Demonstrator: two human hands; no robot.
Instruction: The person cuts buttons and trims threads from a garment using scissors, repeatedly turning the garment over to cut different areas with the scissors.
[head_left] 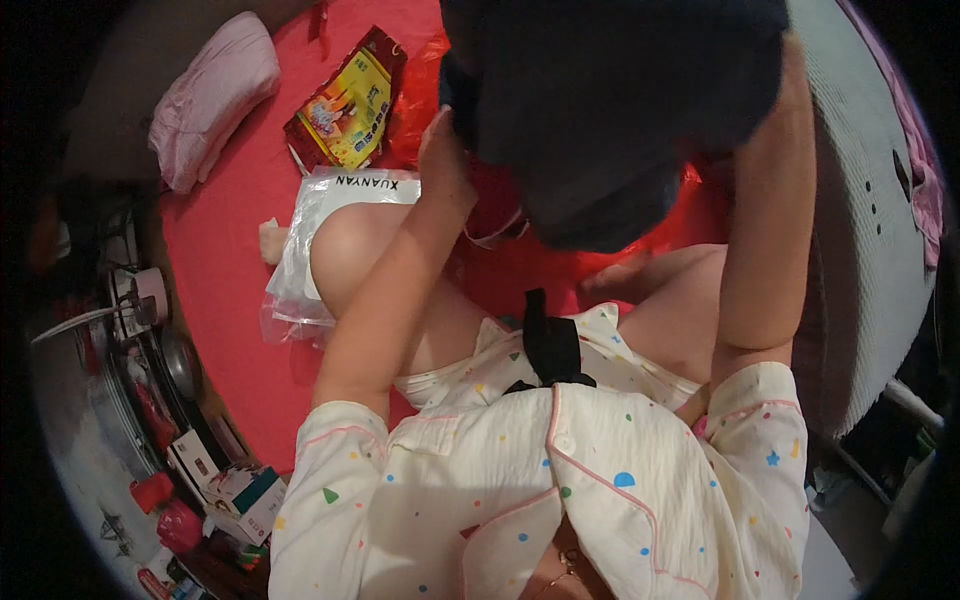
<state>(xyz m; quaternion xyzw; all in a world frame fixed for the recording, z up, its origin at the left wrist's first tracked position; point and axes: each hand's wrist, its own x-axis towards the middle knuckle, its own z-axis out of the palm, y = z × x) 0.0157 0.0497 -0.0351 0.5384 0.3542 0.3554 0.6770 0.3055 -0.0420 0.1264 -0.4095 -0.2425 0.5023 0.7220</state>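
A dark navy cloth [620, 120], perhaps a garment, hangs raised in front of me and runs out of the top of the head view. My left hand [446, 142] is at its left edge, closed on the fabric, with most fingers hidden behind it. On the other side my right forearm [772, 215] reaches up to the cloth. That hand's fingers are covered by the fabric, so their grip does not show. Below the cloth lie red fabric or plastic [665, 225] and a thin white strap [497, 238].
I sit on a red sheet [215, 270]. A clear XUANYAN bag [300, 300] and a yellow-and-red packet [350, 105] lie left, near a folded pink cloth [220, 100]. A grey ribbed cushion [860, 130] borders the right; boxes [245, 500] stand at lower left.
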